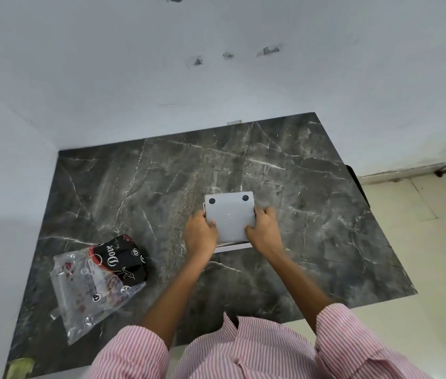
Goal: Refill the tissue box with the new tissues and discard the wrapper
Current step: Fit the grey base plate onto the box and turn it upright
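A grey tissue box (230, 214) is upside down at the middle of the dark marble table (312, 203), its base with two black rubber feet facing up. My left hand (201, 234) grips its left side and my right hand (264, 232) grips its right side. A pale strip, the edge of the box's lower part, shows just below my hands. To the left lies the plastic wrapper (93, 283), clear with a black printed end; whether tissues remain inside it I cannot tell.
White walls close the table in at the back and left. The table's right edge drops to a pale tiled floor (421, 242). A yellowish scrap (20, 366) lies at the front left corner.
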